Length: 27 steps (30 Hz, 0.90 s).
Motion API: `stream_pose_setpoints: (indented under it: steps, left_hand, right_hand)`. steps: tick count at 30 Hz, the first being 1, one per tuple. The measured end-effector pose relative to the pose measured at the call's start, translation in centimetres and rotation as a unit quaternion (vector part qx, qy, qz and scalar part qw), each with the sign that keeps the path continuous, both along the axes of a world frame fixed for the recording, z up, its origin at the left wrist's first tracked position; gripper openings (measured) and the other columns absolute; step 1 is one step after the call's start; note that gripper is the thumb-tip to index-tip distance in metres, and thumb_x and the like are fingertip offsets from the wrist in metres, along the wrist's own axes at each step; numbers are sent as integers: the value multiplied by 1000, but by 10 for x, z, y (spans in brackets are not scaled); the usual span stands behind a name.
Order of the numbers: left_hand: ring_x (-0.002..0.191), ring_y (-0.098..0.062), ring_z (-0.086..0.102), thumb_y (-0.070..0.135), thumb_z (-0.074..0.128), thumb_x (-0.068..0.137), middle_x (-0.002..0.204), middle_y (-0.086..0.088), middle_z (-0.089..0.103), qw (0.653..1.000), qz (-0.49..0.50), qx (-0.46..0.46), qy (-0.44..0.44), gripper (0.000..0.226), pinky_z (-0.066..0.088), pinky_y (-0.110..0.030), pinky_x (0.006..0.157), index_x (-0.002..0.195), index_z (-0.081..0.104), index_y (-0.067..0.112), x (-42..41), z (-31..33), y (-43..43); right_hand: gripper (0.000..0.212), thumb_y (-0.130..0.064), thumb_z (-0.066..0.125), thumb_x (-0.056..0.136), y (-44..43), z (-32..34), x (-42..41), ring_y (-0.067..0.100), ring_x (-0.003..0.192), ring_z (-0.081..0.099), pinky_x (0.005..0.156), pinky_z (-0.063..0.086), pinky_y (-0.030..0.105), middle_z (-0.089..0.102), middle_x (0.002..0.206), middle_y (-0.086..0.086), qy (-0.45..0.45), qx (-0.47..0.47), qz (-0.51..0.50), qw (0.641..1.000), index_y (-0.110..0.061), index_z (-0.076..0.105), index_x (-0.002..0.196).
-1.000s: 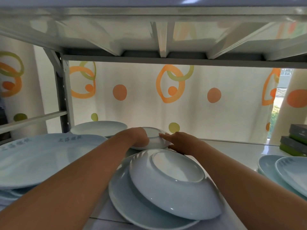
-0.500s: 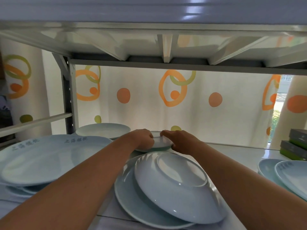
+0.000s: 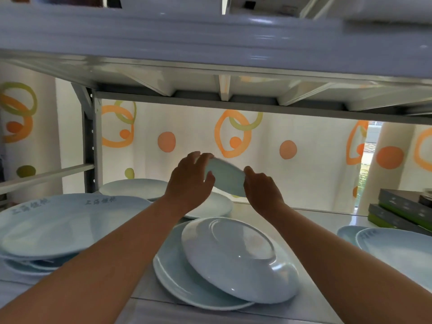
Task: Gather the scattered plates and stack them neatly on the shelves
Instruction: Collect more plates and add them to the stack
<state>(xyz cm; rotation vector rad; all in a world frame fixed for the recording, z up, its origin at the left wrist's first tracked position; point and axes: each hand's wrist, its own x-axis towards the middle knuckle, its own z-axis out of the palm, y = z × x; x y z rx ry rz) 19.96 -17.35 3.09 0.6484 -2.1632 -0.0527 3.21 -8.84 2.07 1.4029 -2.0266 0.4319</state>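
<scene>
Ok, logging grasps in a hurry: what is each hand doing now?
Left hand: closed on the small plate, lifted and tilted.
Right hand: gripping the same plate's opposite edge.

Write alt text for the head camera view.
Two bare hands, left hand and right hand, hold a small pale-blue dish tilted in the air above a white shelf. Below, an upturned plate rests on a flat plate, with more plates at both sides and a patterned curtain behind.

A domestic-looking storage corner: a white metal shelving rack [image 3: 90, 146] holds pale-blue plates [image 3: 70, 225], backed by a curtain [image 3: 194, 146] printed with orange rings and dots.
</scene>
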Motion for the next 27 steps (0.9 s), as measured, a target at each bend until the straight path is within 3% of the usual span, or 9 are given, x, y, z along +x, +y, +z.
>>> stream_pose_setpoints:
  steps: [5, 9, 11, 13, 14, 18, 21, 25, 27]
  left_hand:
    - [119, -31, 52, 39, 40, 85, 133, -9, 53, 998, -45, 20, -29, 54, 45, -45, 97, 135, 44, 20, -8, 0, 31]
    - [122, -29, 52, 46, 35, 80, 135, -5, 54, 996, -82, 29, -37, 61, 43, -43, 101, 135, 46, 22, -24, -7, 60]
    - [125, -27, 50, 48, 33, 81, 137, -3, 54, 994, -96, 35, -37, 62, 40, -41, 103, 135, 46, 23, -34, -9, 78]
    - [128, -26, 47, 50, 31, 80, 138, -1, 52, 991, -120, 42, -47, 63, 38, -39, 105, 135, 46, 23, -44, -11, 98]
    - [129, -24, 46, 51, 31, 80, 139, 0, 52, 989, -132, 41, -55, 63, 37, -38, 105, 135, 46, 24, -49, -12, 107]
    - [125, -20, 50, 54, 35, 87, 133, 4, 57, 981, -180, 0, -74, 53, 38, -38, 104, 131, 49, 29, -69, -15, 143]
    - [114, -18, 59, 54, 41, 87, 122, 7, 65, 971, -230, -6, -67, 44, 43, -41, 99, 122, 57, 33, -82, -18, 170]
    - [97, -17, 65, 46, 43, 89, 105, 7, 71, 954, -286, -58, -73, 33, 48, -41, 87, 107, 67, 31, -97, -25, 206]
    - [96, -19, 66, 35, 51, 92, 104, 6, 72, 948, -290, -106, -77, 24, 49, -40, 84, 104, 70, 29, -104, -29, 220]
  right_hand:
    - [14, -7, 38, 93, 39, 16, 6, 42, 86, 60, 65, 34, 32, 63, 93, 25, -169, -88, 22, 981, -3, 46, 102]
    - [5, -5, 41, 86, 82, 22, 11, 32, 76, 52, 64, 38, 31, 55, 86, 16, -303, -142, 26, 942, -9, 42, 87]
    - [9, -4, 44, 82, 103, 25, 10, 33, 72, 59, 52, 48, 30, 57, 88, 13, -361, -167, 24, 917, -7, 45, 90]
    - [21, -3, 45, 79, 126, 28, 8, 34, 64, 63, 35, 47, 22, 62, 95, 18, -422, -198, 23, 885, -1, 51, 99]
    - [25, -2, 45, 80, 138, 30, 8, 35, 61, 63, 34, 49, 23, 62, 100, 20, -456, -218, 22, 863, 1, 52, 104]
    - [37, 7, 42, 81, 189, 35, -2, 42, 68, 68, 67, 61, 44, 61, 102, 25, -566, -296, 26, 769, 5, 49, 117]
    - [53, 15, 38, 80, 230, 35, -14, 39, 69, 67, 66, 60, 43, 58, 108, 27, -577, -337, 13, 744, 4, 42, 132]
    - [46, 12, 39, 89, 276, 27, -26, 30, 62, 64, 61, 60, 39, 57, 112, 27, -601, -353, -50, 716, 3, 39, 134]
    - [42, 11, 38, 91, 291, 22, -29, 31, 60, 64, 62, 60, 38, 59, 101, 26, -616, -348, -79, 703, 1, 38, 132]
